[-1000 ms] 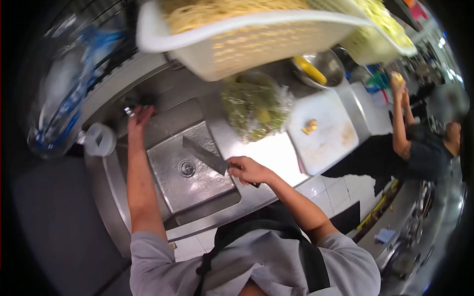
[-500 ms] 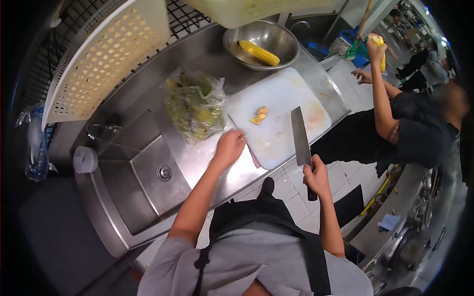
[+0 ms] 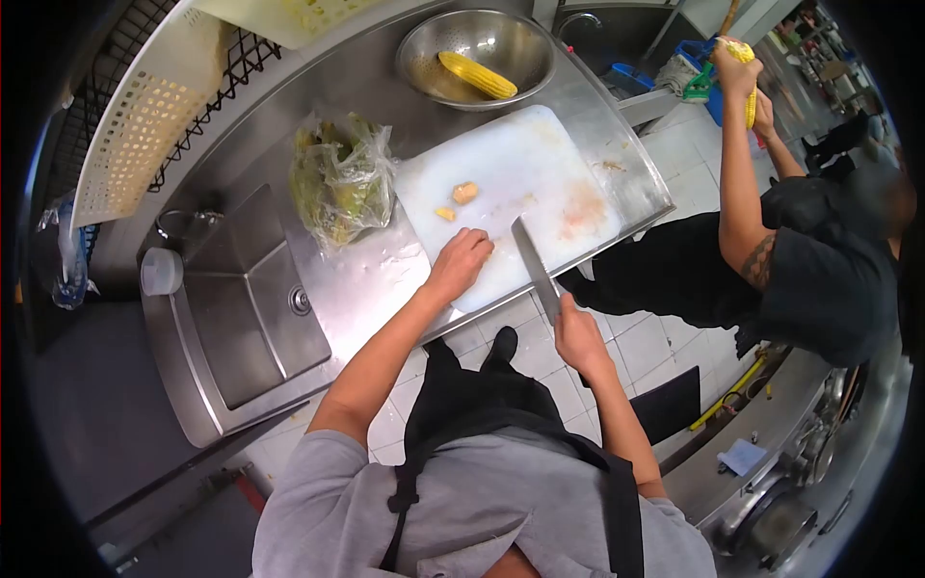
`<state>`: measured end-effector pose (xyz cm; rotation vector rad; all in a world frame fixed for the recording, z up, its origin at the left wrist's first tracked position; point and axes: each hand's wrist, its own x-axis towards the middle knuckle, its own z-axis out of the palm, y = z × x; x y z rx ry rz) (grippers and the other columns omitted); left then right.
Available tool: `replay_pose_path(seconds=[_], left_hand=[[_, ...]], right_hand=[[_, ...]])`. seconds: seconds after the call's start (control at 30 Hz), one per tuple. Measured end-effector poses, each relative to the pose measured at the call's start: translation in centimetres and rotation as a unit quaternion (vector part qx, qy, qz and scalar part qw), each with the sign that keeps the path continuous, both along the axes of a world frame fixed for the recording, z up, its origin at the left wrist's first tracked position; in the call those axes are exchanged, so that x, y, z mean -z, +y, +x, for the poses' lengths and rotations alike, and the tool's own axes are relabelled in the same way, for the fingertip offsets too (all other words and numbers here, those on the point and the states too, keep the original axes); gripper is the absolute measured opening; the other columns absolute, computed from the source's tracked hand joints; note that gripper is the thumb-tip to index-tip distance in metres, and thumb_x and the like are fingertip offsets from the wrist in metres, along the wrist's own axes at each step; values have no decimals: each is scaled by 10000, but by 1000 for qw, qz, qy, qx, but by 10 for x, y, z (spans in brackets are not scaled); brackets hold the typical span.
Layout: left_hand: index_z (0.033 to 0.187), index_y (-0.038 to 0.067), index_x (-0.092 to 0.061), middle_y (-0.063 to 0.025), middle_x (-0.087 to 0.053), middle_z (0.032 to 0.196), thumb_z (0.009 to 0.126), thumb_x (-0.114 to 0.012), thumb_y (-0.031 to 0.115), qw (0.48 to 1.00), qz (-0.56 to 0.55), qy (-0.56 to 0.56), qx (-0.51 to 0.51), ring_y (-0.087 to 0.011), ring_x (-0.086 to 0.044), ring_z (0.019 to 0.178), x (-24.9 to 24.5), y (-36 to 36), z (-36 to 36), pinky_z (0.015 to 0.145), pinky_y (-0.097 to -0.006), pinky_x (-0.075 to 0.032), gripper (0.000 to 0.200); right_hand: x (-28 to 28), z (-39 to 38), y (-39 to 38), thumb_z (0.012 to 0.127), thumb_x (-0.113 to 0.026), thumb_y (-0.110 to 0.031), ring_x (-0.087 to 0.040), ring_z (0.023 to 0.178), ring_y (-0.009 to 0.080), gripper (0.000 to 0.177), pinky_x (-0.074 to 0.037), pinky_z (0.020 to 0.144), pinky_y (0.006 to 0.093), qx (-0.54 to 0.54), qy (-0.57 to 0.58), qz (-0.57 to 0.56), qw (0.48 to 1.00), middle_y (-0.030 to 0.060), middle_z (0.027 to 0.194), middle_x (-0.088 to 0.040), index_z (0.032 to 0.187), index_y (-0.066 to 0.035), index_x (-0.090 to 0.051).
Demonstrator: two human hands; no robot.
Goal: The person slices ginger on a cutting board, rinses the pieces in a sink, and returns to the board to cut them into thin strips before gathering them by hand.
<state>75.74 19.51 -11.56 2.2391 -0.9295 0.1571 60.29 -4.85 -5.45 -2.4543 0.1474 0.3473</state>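
My right hand (image 3: pixel 580 337) grips a kitchen knife (image 3: pixel 536 262) by its handle, the blade slanting across the near right part of the white cutting board (image 3: pixel 540 144). On the near left part of the board rests my left hand (image 3: pixel 460 265), fingers curled together and pointing down. What lies under its fingertips is hidden. Just beyond it are a chunk of ginger (image 3: pixel 464 193) and a smaller yellow piece (image 3: pixel 444 214). To the left of the board a clear plastic bag (image 3: pixel 352 193) of green leafy produce lies on the steel counter.
A steel colander (image 3: pixel 424 82) with a corn cob (image 3: pixel 477 75) stands behind the board. A sink (image 3: pixel 241 318) is at left. On the right a co-worker in dark clothes (image 3: pixel 819 260) holds another corn cob (image 3: pixel 751 106) up. Perforated plastic baskets (image 3: pixel 159 125) sit at upper left.
My left hand has moved from the board's edge onto it. The knife has come left and tilted over the board. The ginger pieces now lie apart. The co-worker's other hand has risen towards the corn.
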Motion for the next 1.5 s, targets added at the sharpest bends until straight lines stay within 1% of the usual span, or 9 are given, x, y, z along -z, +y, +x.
replay_pose_path(seconds=[0.23,0.33,0.53,0.73,0.93,1.03,1.13,1.33,1.5], left_hand=[[1074,-25,-679,-175,-669,1133,832,-673,-96,996,-87,19,-28,-375,-667,1058,23,25,-32,920,-433,-564,252],[1072,-27,-686,-170,-674,1123,796,-668,-113,995,-92,-18,-25,-373,-675,1010,28,24,-30,887,-429,-571,289],[1034,-25,-687,-172,-664,1100,735,-670,-115,995,-85,-52,-15,-361,-668,1004,38,36,-22,858,-431,-572,313],[1030,-36,-676,-185,-648,1163,812,-657,-104,993,-93,-37,-55,-365,-660,1055,33,30,-21,907,-423,-570,228],[1045,-23,-678,-181,-647,1245,855,-654,-69,998,-64,1,-13,-346,-656,1070,23,30,-9,937,-432,-557,197],[1065,-7,-690,-158,-643,1183,864,-667,-55,999,-41,9,24,-342,-652,1014,14,29,-1,893,-442,-553,208],[1081,-4,-701,-140,-619,1089,875,-682,-38,996,-19,85,25,-333,-641,959,8,26,1,851,-424,-543,210],[1033,-44,-740,-148,-607,991,844,-744,28,956,-83,254,-119,-262,-663,833,-3,14,-16,761,-373,-539,202],[966,-55,-752,-151,-648,826,800,-763,37,954,-83,216,-189,-256,-663,695,6,3,-18,686,-378,-539,190]], right_hand=[[-20,4,6,958,-545,-49,-650,782,564,161,-496,732,647,-23,29,-7,999,339,754,-652,1070,20,-453],[-17,8,5,954,-548,-55,-663,792,554,157,-508,730,641,-73,59,-78,993,332,760,-662,1066,14,-461],[-39,26,18,987,-585,-102,-652,804,552,187,-493,727,646,-119,45,-93,987,324,789,-667,1090,-6,-463],[-43,31,14,983,-602,-69,-643,802,545,161,-489,710,634,-123,40,-49,990,310,763,-654,1048,-6,-468],[-32,24,10,995,-583,-95,-658,783,543,165,-497,708,635,-72,38,-50,995,313,754,-662,1073,-5,-469],[-15,19,7,992,-577,-88,-658,783,545,159,-496,706,638,-71,44,-45,995,313,755,-663,1063,2,-467],[-10,18,4,985,-568,-78,-664,782,540,143,-500,704,636,-74,34,-33,996,309,754,-666,1057,1,-472],[-30,11,17,928,-557,-29,-689,782,507,155,-529,709,614,-100,42,-104,989,284,776,-687,1064,-13,-486],[-47,9,33,890,-553,14,-712,832,482,223,-548,737,591,-133,86,-139,978,259,850,-715,1097,-16,-475]])
